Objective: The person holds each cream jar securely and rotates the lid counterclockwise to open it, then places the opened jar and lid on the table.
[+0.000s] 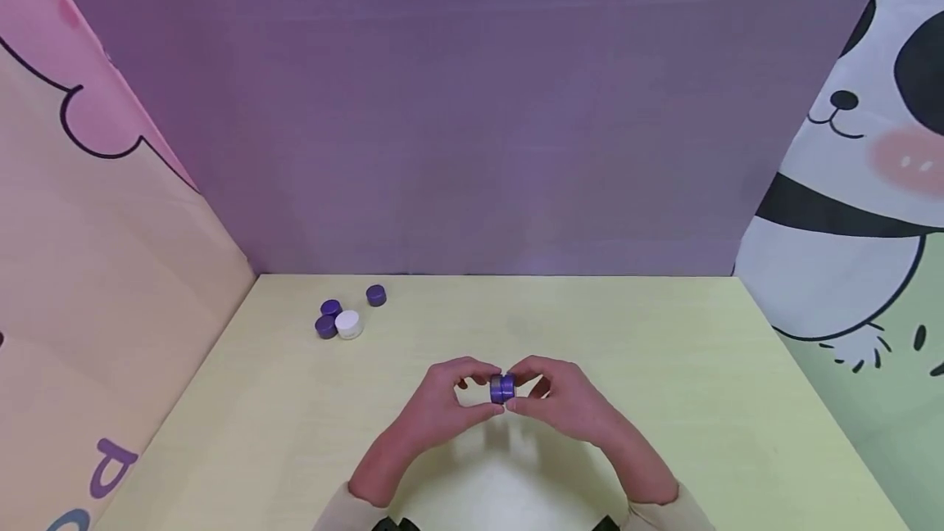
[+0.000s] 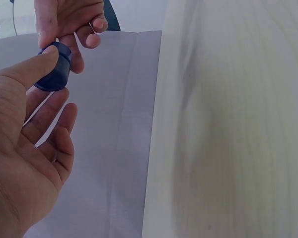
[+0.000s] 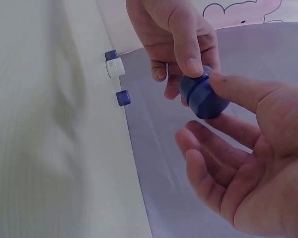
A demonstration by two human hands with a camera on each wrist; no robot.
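The small glossy grooved purple cylinder (image 1: 502,388) appears dark blue in both wrist views. Three small plain purple cylinders (image 1: 376,295) share its colour; a squat cylinder (image 1: 349,324) is white. The pale yellow tabletop (image 1: 664,375) bears faint wood grain; the fabric backdrop (image 1: 472,121) is purple, the panda print (image 1: 833,273) black, white and pink.

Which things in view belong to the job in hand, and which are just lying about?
In the job:
grooved purple cylinder, pinched by left hand and right hand

Apparently just lying about:
three short purple cylinders, untouched
short white cylinder, beside two of them
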